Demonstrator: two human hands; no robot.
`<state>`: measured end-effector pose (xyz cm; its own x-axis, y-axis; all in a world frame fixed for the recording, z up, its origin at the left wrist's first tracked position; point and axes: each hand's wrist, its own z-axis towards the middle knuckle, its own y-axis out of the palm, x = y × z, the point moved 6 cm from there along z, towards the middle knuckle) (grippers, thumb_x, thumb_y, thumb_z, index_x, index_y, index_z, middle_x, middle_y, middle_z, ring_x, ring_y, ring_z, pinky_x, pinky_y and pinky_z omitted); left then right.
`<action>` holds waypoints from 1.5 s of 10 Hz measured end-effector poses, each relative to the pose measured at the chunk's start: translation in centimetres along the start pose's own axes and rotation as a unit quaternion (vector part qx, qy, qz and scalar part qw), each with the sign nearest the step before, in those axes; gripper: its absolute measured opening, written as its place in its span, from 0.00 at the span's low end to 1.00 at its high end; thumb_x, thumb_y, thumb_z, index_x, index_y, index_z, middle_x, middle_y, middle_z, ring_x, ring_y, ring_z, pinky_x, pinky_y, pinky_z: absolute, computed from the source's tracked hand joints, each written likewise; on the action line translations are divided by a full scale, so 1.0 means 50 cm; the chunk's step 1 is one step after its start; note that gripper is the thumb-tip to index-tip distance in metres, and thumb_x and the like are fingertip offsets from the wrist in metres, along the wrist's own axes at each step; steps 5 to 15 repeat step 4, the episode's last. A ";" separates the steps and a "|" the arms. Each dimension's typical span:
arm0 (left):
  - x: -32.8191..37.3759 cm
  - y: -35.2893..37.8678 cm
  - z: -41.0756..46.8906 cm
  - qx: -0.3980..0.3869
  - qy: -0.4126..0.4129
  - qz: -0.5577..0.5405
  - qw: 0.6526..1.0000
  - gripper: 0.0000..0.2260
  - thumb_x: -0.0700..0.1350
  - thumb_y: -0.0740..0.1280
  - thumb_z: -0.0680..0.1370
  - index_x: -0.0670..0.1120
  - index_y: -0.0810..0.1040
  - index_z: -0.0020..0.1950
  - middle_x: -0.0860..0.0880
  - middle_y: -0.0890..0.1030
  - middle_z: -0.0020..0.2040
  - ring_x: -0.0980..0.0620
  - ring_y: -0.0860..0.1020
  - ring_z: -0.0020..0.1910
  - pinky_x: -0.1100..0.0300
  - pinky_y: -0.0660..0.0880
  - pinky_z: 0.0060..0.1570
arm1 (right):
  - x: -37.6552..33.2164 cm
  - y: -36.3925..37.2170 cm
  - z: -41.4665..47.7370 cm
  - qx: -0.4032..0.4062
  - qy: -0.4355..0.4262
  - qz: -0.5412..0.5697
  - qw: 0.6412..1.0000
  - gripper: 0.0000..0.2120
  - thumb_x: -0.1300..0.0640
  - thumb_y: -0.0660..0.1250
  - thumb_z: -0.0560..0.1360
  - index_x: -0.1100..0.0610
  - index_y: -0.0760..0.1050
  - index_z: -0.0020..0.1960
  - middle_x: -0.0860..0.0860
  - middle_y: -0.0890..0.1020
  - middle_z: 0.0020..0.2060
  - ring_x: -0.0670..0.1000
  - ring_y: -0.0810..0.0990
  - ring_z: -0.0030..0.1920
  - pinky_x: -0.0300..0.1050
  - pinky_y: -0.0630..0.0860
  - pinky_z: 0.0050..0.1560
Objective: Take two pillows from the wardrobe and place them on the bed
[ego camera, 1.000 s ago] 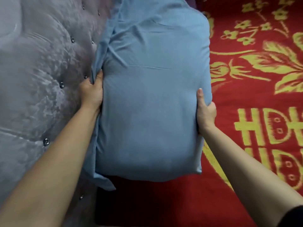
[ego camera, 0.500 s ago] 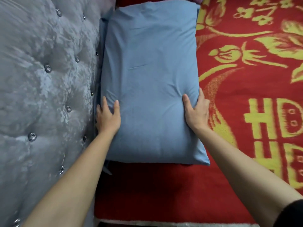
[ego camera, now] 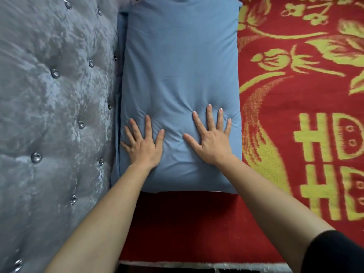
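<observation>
A bed is seen from above, through a camera worn on the head; a blue pillow [ego camera: 180, 81] is laid flat on a red blanket [ego camera: 295, 107] patterned with yellow flowers and lettering; the pillow's left edge is set right against a grey tufted headboard [ego camera: 55, 107] studded with shiny buttons. The pillow's long axis is run straight away from the person, from near to far; its near short end is closest to the body, and a strip of bare blanket is left between that end and the bed's edge.

Both hands are laid palm down on the near third of the pillow; the left hand [ego camera: 142, 143] is placed by the headboard side, fingers spread wide; the right hand [ego camera: 210, 138] is placed toward the blanket side, fingers likewise fanned out and flat. Nothing is gripped or pinched by either hand; small creases are pressed into the cloth around the fingertips of the right hand. Both hands are about equally near to the pillow's centre; the bulk of the pillow is stretched ahead of them.

The pillow is judged to be placed and merely being patted smooth; whether it is the first or second pillow cannot be told; no other pillow can be made out with certainty. A bare forearm is shown on each side; a dark sleeve [ego camera: 334, 253] is glimpsed at the right.
</observation>
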<state>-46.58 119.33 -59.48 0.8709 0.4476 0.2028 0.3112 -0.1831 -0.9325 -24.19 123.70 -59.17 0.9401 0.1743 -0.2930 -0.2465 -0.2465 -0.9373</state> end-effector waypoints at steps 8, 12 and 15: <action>-0.003 -0.056 -0.262 -0.185 0.054 0.039 0.981 0.33 0.68 0.42 0.78 0.55 0.39 0.79 0.45 0.37 0.80 0.41 0.36 0.77 0.35 0.41 0.74 | 0.011 -0.086 -0.237 -0.155 -0.037 -0.048 0.986 0.34 0.33 0.49 0.79 0.48 0.50 0.80 0.55 0.52 0.81 0.59 0.50 0.80 0.58 0.55 0.75; -0.003 -0.056 -0.262 -0.185 0.054 0.039 0.981 0.33 0.68 0.42 0.78 0.55 0.39 0.79 0.45 0.37 0.80 0.41 0.36 0.77 0.35 0.41 0.74 | 0.011 -0.086 -0.237 -0.155 -0.037 -0.048 0.986 0.34 0.33 0.49 0.79 0.48 0.50 0.80 0.55 0.52 0.81 0.59 0.50 0.80 0.58 0.55 0.75; -0.003 -0.056 -0.262 -0.185 0.054 0.039 0.981 0.33 0.68 0.42 0.78 0.55 0.39 0.79 0.45 0.37 0.80 0.41 0.36 0.77 0.35 0.41 0.74 | 0.011 -0.086 -0.237 -0.155 -0.037 -0.048 0.986 0.34 0.33 0.49 0.79 0.48 0.50 0.80 0.55 0.52 0.81 0.59 0.50 0.80 0.58 0.55 0.75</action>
